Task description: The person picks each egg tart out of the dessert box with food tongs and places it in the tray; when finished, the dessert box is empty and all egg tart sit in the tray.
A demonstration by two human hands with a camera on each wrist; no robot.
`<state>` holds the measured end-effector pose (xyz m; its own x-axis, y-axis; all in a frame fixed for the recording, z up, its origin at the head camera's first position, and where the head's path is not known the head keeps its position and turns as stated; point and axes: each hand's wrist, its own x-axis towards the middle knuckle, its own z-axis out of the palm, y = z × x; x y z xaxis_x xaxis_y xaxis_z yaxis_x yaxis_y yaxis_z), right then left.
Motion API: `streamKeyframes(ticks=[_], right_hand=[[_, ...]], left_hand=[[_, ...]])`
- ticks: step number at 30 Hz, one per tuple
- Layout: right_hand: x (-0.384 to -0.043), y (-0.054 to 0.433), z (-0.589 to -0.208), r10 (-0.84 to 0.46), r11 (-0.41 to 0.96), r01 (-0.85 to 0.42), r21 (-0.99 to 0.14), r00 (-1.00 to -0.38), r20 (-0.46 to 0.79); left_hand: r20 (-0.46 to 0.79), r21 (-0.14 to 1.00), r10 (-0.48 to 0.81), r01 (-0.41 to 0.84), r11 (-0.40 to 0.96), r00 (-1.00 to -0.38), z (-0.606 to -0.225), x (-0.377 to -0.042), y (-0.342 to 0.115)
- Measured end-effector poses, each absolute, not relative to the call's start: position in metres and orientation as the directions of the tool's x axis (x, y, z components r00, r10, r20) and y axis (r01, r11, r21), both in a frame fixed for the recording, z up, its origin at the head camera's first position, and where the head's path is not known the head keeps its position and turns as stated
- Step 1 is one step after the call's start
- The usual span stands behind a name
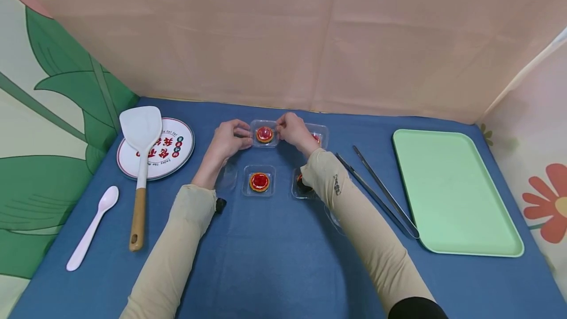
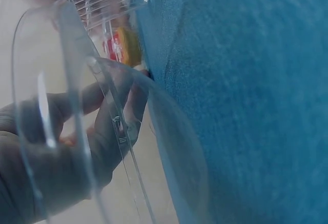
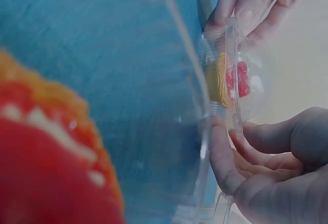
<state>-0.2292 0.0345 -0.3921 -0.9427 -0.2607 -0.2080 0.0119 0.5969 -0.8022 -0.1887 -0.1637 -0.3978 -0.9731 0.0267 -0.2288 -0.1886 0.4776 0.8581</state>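
Note:
A clear plastic container [image 1: 264, 144] holding a red-topped tart [image 1: 264, 134] sits between my hands at the back middle of the table. My left hand [image 1: 231, 138] holds its left edge, and my right hand [image 1: 292, 129] pinches its right edge. In the right wrist view a clear domed lid [image 3: 259, 83] covers the tart, and fingers of both hands lie on its rim. Through a clear lid in the foreground [image 2: 72, 80], the left wrist view shows my left hand reaching the container; whether the lid is pressed fully down cannot be told.
Nearer stands another tart in a clear container [image 1: 259, 182]; two more containers are partly hidden by my right arm. A white spatula [image 1: 141, 132] lies across plates [image 1: 179, 147], beside a pale spoon [image 1: 94, 225]. Tongs [image 1: 381, 193] and a green tray [image 1: 456, 191] lie right.

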Motion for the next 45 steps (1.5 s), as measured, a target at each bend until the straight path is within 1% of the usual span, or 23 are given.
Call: streamKeyframes(ticks=[6, 11, 24, 34, 45], right_hand=[[-0.2290, 0.0342, -0.3946, -0.245, 0.585, 0.014, -0.811, -0.950, -0.193], [-0.2285, 0.0362, -0.3950, -0.233, 0.566, 0.045, -0.823, -0.949, -0.212], [-0.2253, 0.0353, -0.3991, -0.206, 0.544, 0.033, -0.838, -0.963, -0.171], [-0.2254, 0.0362, -0.4005, -0.201, 0.447, 0.101, -0.889, -0.957, -0.210], [-0.2264, 0.0347, -0.3968, -0.205, 0.438, 0.120, -0.891, -0.952, -0.228]], left_hand=[[-0.250, 0.867, 0.045, -0.203, 0.456, -0.967, -0.3980, -0.1889, -0.1642], [-0.277, 0.880, 0.056, -0.230, 0.416, -0.959, -0.3974, -0.1890, -0.1638], [-0.292, 0.880, 0.064, -0.242, 0.408, -0.954, -0.3966, -0.1897, -0.1623], [-0.297, 0.886, 0.071, -0.247, 0.392, -0.952, -0.3978, -0.1902, -0.1624], [-0.296, 0.886, 0.067, -0.248, 0.393, -0.953, -0.3956, -0.1899, -0.1636]])
